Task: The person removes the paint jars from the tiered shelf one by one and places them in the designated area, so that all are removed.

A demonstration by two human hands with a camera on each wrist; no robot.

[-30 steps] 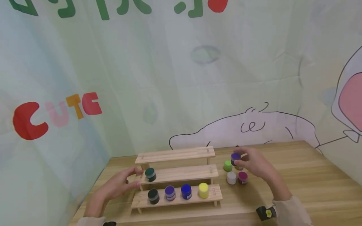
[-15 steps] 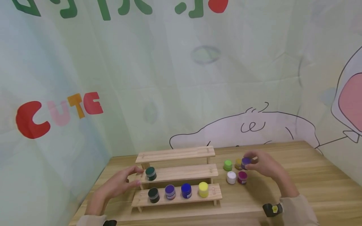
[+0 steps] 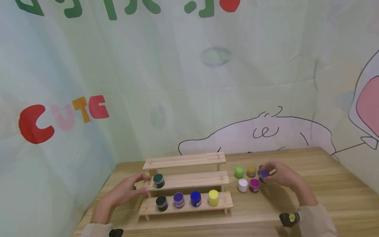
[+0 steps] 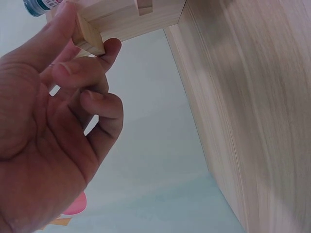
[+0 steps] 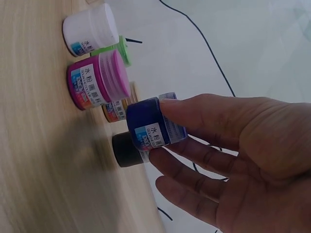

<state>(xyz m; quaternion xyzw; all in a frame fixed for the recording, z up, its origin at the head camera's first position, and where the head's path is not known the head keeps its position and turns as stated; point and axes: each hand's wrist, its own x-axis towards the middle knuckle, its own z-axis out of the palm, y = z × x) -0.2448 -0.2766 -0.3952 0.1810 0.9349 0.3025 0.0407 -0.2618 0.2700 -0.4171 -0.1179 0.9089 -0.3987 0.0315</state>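
Note:
My left hand (image 3: 125, 191) pinches the left end of the middle shelf of a three-tier wooden rack (image 3: 189, 181); the left wrist view has thumb and fingers about the shelf end (image 4: 89, 39). A dark green paint jar (image 3: 158, 180) stands on that shelf near the fingertips. My right hand (image 3: 282, 174) holds a dark blue paint jar (image 5: 146, 121) by its lid between thumb and fingers, tilted in the right wrist view. Close by it are a magenta jar (image 3: 254, 185), a mustard jar (image 3: 251, 171) and a dark jar (image 5: 127, 149) partly hidden behind the held one.
On the lowest shelf stand a black jar (image 3: 161, 203), a purple jar (image 3: 179, 199), a blue jar (image 3: 195, 198) and a yellow jar (image 3: 214, 197). White (image 3: 242, 185) and light green (image 3: 239, 172) jars are on the table (image 3: 325, 184) right of the rack. A printed curtain (image 3: 189, 82) hangs behind.
My right hand has carried the dark blue jar rightward and toward me, from over the mustard jar to beside the magenta one. My left hand keeps its place on the rack.

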